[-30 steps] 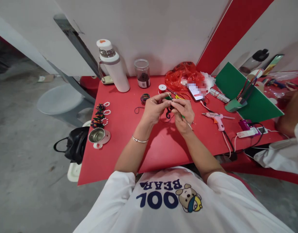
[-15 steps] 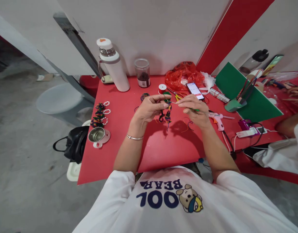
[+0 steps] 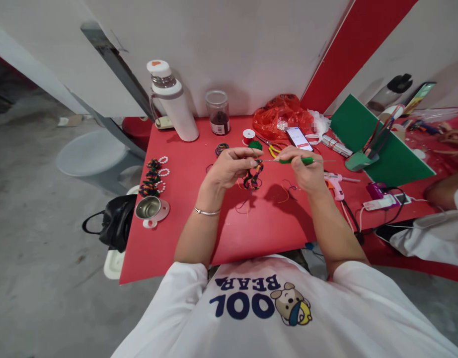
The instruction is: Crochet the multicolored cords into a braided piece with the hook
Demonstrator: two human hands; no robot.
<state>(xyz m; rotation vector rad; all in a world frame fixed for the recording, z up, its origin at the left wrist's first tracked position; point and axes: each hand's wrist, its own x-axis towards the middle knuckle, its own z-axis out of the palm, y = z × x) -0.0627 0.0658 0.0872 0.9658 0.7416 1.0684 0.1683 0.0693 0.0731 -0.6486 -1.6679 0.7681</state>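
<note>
My left hand (image 3: pixel 232 166) pinches a dark multicoloured piece of crocheted yarn (image 3: pixel 256 178), which hangs below the fingertips above the table. In my right hand (image 3: pixel 305 166) is a thin metal crochet hook with a green handle (image 3: pixel 307 160), held level, its tip at the yarn by my left fingers. Whether the tip sits inside a loop is too small to tell. A green ball (image 3: pixel 255 144) and a white-topped red spool (image 3: pixel 249 135) lie just beyond my left hand. Loose thread ends (image 3: pixel 288 191) rest on the table between my arms.
Along the back stand a white thermos (image 3: pixel 177 107) and a clear jar (image 3: pixel 219 117). A red plastic bag (image 3: pixel 275 117), phone (image 3: pixel 299 138) and pink glue gun (image 3: pixel 336 185) lie to the right. Several yarn pieces with bead loops (image 3: pixel 152 176) and a metal cup (image 3: pixel 150 209) are left.
My right hand has turned the hook level, so its green handle and far end now show. The yarn piece in my left hand has shifted slightly and hangs differently.
</note>
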